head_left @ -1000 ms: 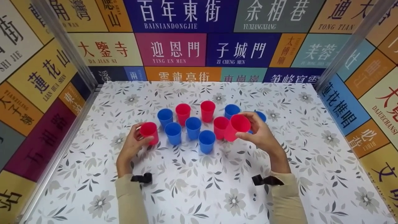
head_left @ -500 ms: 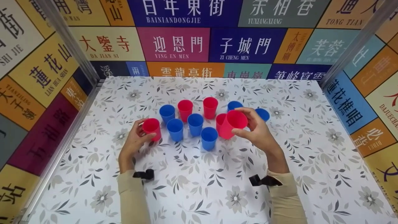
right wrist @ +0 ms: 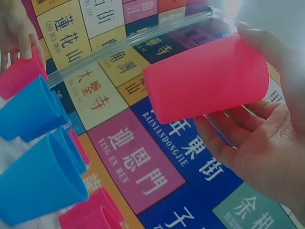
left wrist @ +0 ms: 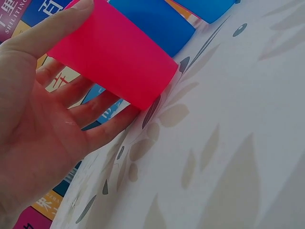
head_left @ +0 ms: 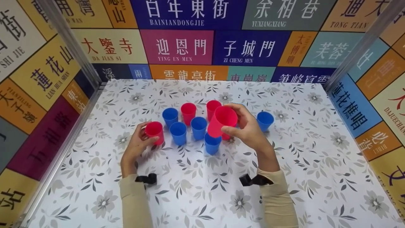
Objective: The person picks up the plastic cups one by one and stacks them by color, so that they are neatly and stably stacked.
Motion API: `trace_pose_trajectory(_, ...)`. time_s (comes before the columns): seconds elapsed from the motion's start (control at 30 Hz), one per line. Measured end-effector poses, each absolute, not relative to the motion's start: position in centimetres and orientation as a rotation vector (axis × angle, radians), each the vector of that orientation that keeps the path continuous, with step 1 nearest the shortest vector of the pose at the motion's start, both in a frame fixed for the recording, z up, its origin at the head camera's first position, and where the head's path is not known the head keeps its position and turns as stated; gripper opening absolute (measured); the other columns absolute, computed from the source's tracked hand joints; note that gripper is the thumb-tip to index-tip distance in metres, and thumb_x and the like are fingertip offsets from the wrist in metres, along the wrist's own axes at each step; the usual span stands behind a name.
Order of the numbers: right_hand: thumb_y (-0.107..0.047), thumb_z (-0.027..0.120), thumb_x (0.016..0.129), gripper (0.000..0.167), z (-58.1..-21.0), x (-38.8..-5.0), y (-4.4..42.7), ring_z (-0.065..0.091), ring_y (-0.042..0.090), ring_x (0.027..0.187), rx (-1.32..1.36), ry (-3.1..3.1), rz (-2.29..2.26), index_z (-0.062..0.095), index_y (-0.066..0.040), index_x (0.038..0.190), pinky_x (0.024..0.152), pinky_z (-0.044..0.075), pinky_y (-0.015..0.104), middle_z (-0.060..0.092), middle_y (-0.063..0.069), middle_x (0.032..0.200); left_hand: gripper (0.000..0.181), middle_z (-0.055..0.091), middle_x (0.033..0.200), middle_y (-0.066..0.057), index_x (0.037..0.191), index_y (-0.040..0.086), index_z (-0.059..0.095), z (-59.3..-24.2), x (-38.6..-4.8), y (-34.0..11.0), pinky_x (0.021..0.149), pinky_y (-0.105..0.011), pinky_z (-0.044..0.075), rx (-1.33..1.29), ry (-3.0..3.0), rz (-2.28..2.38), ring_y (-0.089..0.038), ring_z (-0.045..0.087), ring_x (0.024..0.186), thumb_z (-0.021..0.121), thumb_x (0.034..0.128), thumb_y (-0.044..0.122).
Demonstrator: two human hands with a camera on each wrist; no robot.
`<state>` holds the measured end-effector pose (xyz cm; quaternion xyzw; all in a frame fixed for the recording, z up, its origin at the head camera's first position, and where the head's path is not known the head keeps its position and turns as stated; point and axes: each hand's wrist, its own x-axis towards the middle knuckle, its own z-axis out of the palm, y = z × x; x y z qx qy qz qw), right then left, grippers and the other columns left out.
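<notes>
In the head view my left hand [head_left: 138,142] holds a red cup [head_left: 154,133] upright on the table, left of the group. The left wrist view shows the thumb on that red cup's near side [left wrist: 119,57] and fingers behind it. My right hand [head_left: 248,126] grips another red cup [head_left: 224,120], raised and tilted above the group. In the right wrist view this raised cup [right wrist: 207,78] lies between thumb and fingers, off the table. Beneath it stand a blue cup [head_left: 212,145] and a partly hidden red cup [head_left: 226,136].
Blue cups [head_left: 178,133] and red cups [head_left: 188,113] stand upright between the hands. A lone blue cup [head_left: 265,121] is right of the right hand. Another blue cup behind that hand is almost wholly hidden. Printed panels [head_left: 177,47] wall in the floral-patterned table [head_left: 190,190].
My right hand has carried its red cup leftward, over the group's front blue cup. The left hand stays on its red cup. The head view has shifted slightly.
</notes>
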<state>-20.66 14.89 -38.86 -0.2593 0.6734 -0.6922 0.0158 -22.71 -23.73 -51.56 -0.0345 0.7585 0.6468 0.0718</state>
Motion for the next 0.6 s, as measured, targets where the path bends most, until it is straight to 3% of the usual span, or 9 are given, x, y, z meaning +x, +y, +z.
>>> trace_pose_trajectory(0.2,-0.005,0.076,0.085,0.064,-38.2,-21.4,12.7,0.059,0.03,0.116,-0.791,2.071,-2.162,0.046,-0.001,0.142,0.087,0.06,0.031,0.058,0.015,0.13,0.078,0.047,0.152,-0.014,0.155,0.02,0.029,-51.5,-22.8,-23.6,0.11,-0.033,0.045,-0.128,2.248,1.964,-0.03,0.048,0.136,0.074,0.0914,0.019)
trace_pose_trajectory(0.6,-0.016,0.082,0.083,0.072,-37.7,-23.0,7.3,0.059,0.029,0.119,-0.717,2.031,-2.12,0.048,-0.006,0.145,0.089,0.06,0.031,0.056,0.014,0.135,0.081,0.052,0.147,-0.01,0.151,0.022,0.034,-51.9,-22.8,-23.8,0.107,-0.032,0.048,-0.118,2.289,1.96,-0.027,0.052,0.131,0.08,0.0859,0.03)
